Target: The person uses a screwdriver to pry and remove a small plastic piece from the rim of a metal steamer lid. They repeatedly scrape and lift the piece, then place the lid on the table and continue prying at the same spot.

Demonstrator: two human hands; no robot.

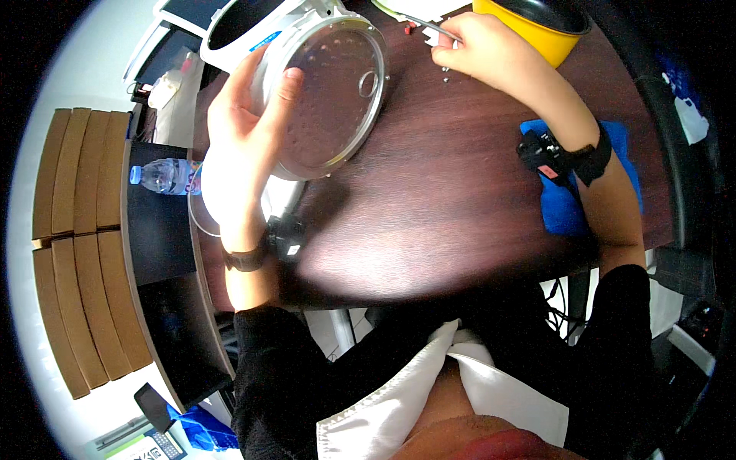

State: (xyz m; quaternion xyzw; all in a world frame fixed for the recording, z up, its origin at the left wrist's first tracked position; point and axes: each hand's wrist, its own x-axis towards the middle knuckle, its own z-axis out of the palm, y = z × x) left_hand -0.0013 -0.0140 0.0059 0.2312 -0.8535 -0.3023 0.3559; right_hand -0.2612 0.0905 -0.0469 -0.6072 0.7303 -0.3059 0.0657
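My left hand (249, 130) grips the rim of a round silvery lid panel (332, 84) with raised dots and a small oval opening, part of a white appliance (238, 23) with a dark interior and blue sticker. My right hand (479, 54) pinches a thin dark tool (419, 21) at upper right, over small screws (446, 79) and white scraps on the wooden desk (414, 192). Just behind it stands a yellow pot (548, 42) with a black interior. A blue cloth (560, 211) lies beneath my right forearm.
A water bottle (161, 177) lies at the desk's left, beside a dark shelf (157, 230) and stacked cardboard boxes (84, 176). A blue bag (203, 429) is at lower left. Cables (560, 314) hang under the desk's right edge, near a black frame (655, 153).
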